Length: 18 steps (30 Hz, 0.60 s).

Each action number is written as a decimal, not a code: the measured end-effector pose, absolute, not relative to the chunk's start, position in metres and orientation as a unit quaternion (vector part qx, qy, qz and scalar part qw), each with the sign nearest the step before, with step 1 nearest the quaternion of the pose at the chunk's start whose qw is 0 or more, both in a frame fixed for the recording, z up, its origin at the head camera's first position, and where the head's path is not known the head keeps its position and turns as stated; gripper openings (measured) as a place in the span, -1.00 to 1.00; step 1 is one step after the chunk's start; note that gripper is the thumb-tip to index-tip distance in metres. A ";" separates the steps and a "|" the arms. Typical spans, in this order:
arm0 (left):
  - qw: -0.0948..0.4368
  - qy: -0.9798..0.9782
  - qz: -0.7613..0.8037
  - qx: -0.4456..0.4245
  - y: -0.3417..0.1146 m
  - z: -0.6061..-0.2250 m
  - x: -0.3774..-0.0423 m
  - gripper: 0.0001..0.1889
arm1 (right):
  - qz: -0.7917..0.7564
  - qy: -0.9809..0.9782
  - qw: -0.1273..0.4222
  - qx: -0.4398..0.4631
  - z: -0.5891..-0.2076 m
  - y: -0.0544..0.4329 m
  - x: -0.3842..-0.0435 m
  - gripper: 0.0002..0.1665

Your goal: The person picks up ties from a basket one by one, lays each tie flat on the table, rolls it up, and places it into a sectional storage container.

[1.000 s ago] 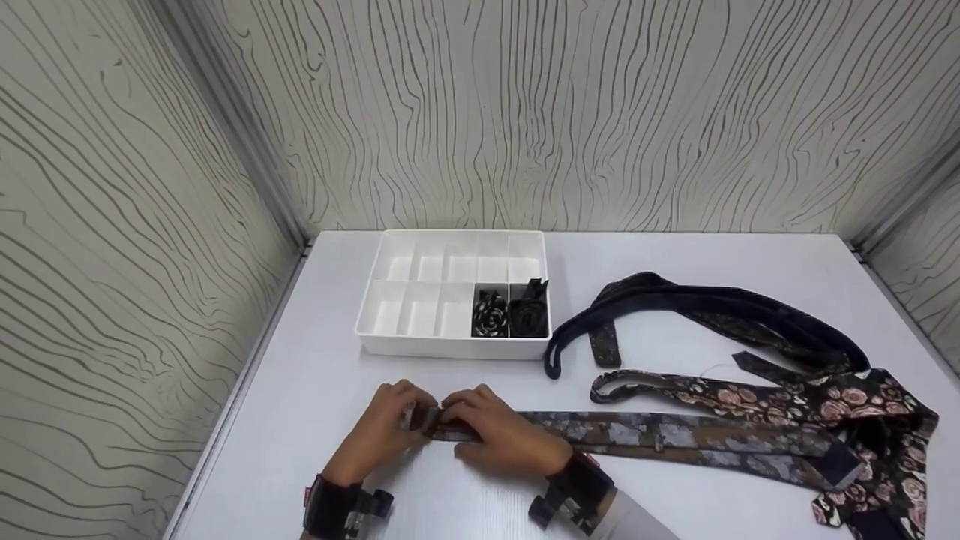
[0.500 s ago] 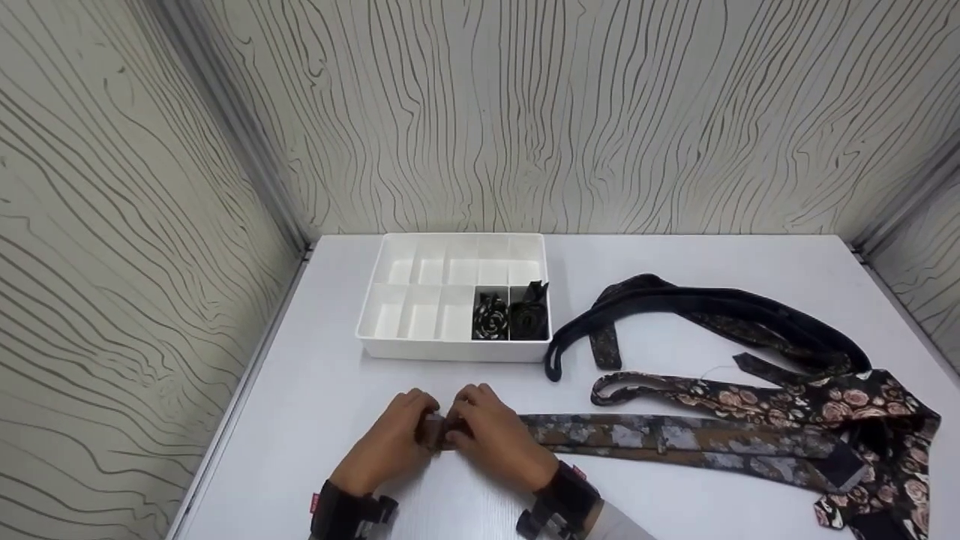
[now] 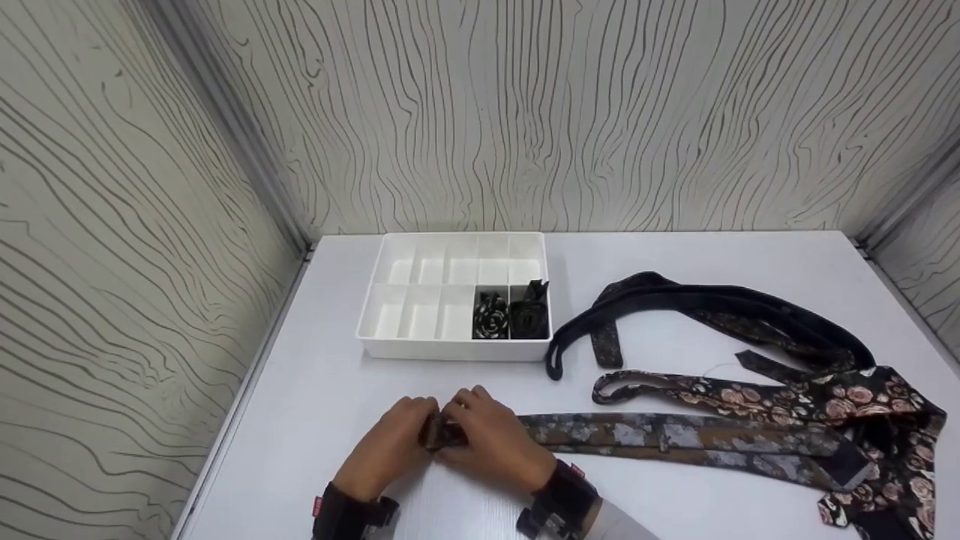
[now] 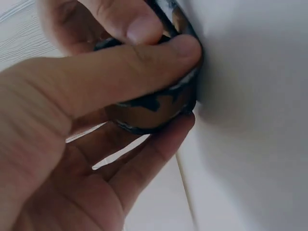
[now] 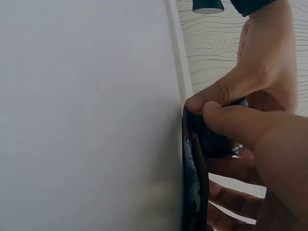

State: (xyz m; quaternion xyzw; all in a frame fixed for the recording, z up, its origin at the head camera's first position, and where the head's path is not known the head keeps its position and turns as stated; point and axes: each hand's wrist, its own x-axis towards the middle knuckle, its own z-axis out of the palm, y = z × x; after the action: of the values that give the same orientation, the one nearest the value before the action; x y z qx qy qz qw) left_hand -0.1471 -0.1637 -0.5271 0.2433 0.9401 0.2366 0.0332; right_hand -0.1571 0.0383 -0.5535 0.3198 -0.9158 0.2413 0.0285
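A brown necktie with grey-blue flowers [image 3: 630, 433] lies lengthwise on the table, its left end wound into a small roll [image 4: 151, 114]. My left hand [image 3: 390, 444] grips that roll, thumb on one side and fingers curled round the other. Close against it, my right hand [image 3: 496, 442] pinches the roll where the flat strip runs in, as the right wrist view shows with the tie's strip [image 5: 193, 178] trailing from the fingers. In the head view, both hands hide most of the roll.
Behind my hands stands a white divided tray [image 3: 454, 349]. Two compartments hold rolled dark neckties, one patterned [image 3: 491, 316] and one black [image 3: 529, 319]. On the right lie a navy necktie [image 3: 697, 298] and a black rose-print necktie [image 3: 847, 405], which overlaps the brown one's far end.
Both hands have stayed at the tie's left end, shifting slightly and turning the roll. My fingers have closed more tightly around it. The tray and the other neckties stay put.
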 end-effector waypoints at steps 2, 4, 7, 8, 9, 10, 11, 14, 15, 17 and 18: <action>0.029 0.941 0.232 0.246 -0.163 -0.527 -0.146 -0.76 | 0.245 -0.914 0.025 0.321 -0.553 0.039 -0.157 -0.40; 0.033 0.939 0.239 0.245 -0.164 -0.528 -0.146 -0.76 | 0.246 -0.914 0.025 0.322 -0.553 0.040 -0.158 -0.43; 0.057 0.925 0.292 0.236 -0.165 -0.528 -0.147 -0.72 | 0.239 -0.914 0.047 0.324 -0.553 0.042 -0.159 -0.55; 0.064 0.919 0.311 0.233 -0.166 -0.529 -0.148 -0.70 | 0.234 -0.915 0.054 0.326 -0.553 0.042 -0.159 -0.58; 0.069 0.914 0.327 0.231 -0.166 -0.529 -0.148 -0.68 | 0.230 -0.915 0.058 0.327 -0.553 0.043 -0.159 -0.60; 0.074 0.909 0.340 0.229 -0.166 -0.529 -0.148 -0.66 | 0.228 -0.915 0.058 0.329 -0.552 0.044 -0.158 -0.59; 0.077 0.907 0.346 0.227 -0.166 -0.530 -0.148 -0.65 | 0.228 -0.915 0.053 0.328 -0.550 0.045 -0.158 -0.57; 0.063 0.915 0.323 0.234 -0.163 -0.530 -0.147 -0.69 | 0.250 -0.915 0.025 0.317 -0.545 0.048 -0.156 -0.52; 0.056 0.918 0.311 0.238 -0.162 -0.530 -0.147 -0.69 | 0.254 -0.915 0.020 0.313 -0.544 0.049 -0.155 -0.50; 0.053 0.923 0.295 0.241 -0.161 -0.531 -0.145 -0.65 | 0.258 -0.917 0.018 0.305 -0.542 0.050 -0.153 -0.50; 0.055 0.923 0.293 0.242 -0.161 -0.532 -0.143 -0.61 | 0.258 -0.918 0.020 0.301 -0.542 0.051 -0.151 -0.51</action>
State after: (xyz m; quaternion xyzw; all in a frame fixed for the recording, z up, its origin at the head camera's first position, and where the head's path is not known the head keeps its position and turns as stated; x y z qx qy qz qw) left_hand -0.1429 -0.1610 -0.5321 0.2424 0.9232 0.2931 0.0547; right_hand -0.1514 0.0510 -0.5416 0.3014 -0.9178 0.2575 0.0198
